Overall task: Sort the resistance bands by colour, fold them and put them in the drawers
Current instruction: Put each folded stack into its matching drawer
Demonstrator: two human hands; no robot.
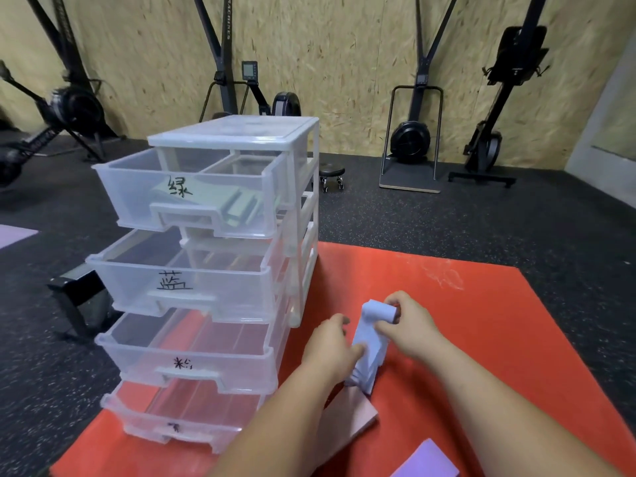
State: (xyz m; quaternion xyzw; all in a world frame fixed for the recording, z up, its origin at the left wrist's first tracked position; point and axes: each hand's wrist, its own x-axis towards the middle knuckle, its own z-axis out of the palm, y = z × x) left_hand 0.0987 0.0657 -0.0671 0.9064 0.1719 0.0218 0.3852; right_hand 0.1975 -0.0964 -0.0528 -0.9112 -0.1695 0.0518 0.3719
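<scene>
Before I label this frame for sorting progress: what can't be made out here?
Head view:
- The lower folds of the blue band are partly hidden behind the left hand. The right hand covers the end of the roll.
- The pink band lies largely under the left forearm.
- The purple band is cut off by the bottom edge.
- The bottom drawer label is too small and smudged to read.
</scene>
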